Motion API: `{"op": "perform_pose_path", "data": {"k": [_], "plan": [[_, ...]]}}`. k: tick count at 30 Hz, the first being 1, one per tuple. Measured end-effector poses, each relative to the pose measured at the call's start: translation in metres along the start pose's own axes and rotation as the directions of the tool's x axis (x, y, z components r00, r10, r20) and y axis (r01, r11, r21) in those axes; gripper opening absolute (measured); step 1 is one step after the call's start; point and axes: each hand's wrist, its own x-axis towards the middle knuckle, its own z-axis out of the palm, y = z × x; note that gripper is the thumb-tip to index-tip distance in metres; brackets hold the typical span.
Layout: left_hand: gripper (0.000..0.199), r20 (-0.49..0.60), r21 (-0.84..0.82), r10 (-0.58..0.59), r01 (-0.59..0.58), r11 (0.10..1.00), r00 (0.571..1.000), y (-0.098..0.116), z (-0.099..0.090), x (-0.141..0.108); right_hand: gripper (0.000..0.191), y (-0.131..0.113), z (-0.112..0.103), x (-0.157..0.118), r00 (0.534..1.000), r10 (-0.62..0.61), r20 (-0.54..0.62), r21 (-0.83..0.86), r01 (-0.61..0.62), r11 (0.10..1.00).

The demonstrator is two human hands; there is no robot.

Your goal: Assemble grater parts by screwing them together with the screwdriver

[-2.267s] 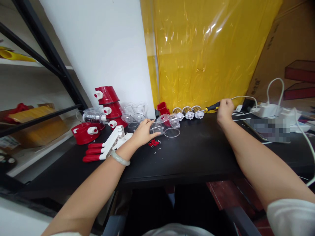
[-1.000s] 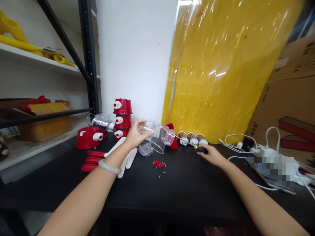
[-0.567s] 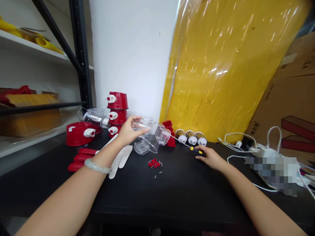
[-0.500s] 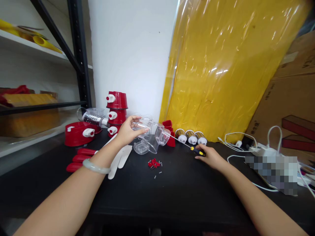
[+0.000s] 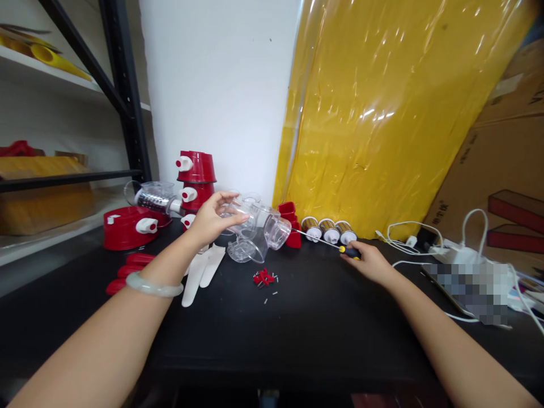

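My left hand (image 5: 212, 220) is closed around a clear plastic housing (image 5: 246, 220), fingers above and thumb in front. Its open round mouth (image 5: 278, 231) faces right. Just below it lies another clear plastic part (image 5: 243, 250); whether the two are joined I cannot tell. My right hand (image 5: 369, 262) grips the black and yellow handle of a long screwdriver (image 5: 323, 242). The shaft points left, its tip at or close beside the housing's mouth. Nearer to me on the table are small red parts (image 5: 263, 277) and loose screws (image 5: 274, 293).
Red bases (image 5: 195, 167) stand stacked at the back left, beside another red base (image 5: 123, 229). White flat pieces (image 5: 196, 277) and red handles (image 5: 127, 272) lie left. Three grater drums (image 5: 329, 231) and red pieces (image 5: 293, 241) sit behind the screwdriver. Cables and a phone (image 5: 463, 292) lie right.
My right hand has drawn the screwdriver to the right, so more of its shaft shows outside the housing. The left hand keeps its hold. The view has shifted slightly.
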Motion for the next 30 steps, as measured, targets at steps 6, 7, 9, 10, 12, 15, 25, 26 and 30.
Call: {"op": "perform_pose_path", "data": {"k": [6, 7, 9, 10, 12, 15, 25, 26, 30], "plan": [[0.053, -0.086, 0.112, 0.289, -0.279, 0.954, 0.954, 0.012, 0.001, -0.006, 0.023, 0.018, -0.002, -0.001, 0.995, 0.093, 0.038, -0.074, -0.09, 0.993], [0.049, -0.117, 0.151, 0.37, -0.352, 0.924, 0.922, 0.013, 0.002, -0.006, 0.023, 0.018, -0.001, -0.001, 0.993, 0.108, 0.041, -0.075, -0.104, 0.992], [0.045, -0.088, 0.25, 0.488, -0.455, 0.855, 0.869, 0.015, 0.006, -0.008, 0.024, 0.016, 0.0, 0.0, 0.99, 0.128, 0.05, -0.073, -0.124, 0.99], [0.046, -0.054, 0.29, 0.513, -0.478, 0.829, 0.857, 0.016, 0.009, -0.008, 0.024, 0.015, 0.001, 0.0, 0.989, 0.134, 0.06, -0.074, -0.13, 0.989], [0.05, -0.031, 0.321, 0.509, -0.473, 0.82, 0.86, 0.017, 0.016, -0.01, 0.024, 0.013, 0.001, 0.0, 0.986, 0.146, 0.085, -0.08, -0.139, 0.987], [0.049, -0.031, 0.294, 0.454, -0.426, 0.856, 0.891, 0.017, 0.023, -0.012, 0.025, 0.012, 0.002, 0.0, 0.98, 0.16, 0.115, -0.081, -0.152, 0.985], [0.043, -0.3, 0.077, 0.165, -0.149, 0.986, 0.939, 0.004, 0.017, -0.003, 0.03, 0.002, -0.002, -0.001, 0.984, 0.12, 0.134, -0.044, -0.115, 0.992], [0.044, -0.341, 0.006, 0.113, -0.118, 0.993, 0.933, 0.001, 0.016, -0.001, 0.031, 0.0, -0.002, -0.002, 0.985, 0.104, 0.135, -0.027, -0.101, 0.995], [0.053, -0.399, -0.12, -0.011, -0.041, 0.992, 0.917, -0.009, 0.015, 0.003, 0.036, -0.008, 0.001, -0.002, 0.988, 0.064, 0.144, 0.024, -0.068, 0.997]]}}
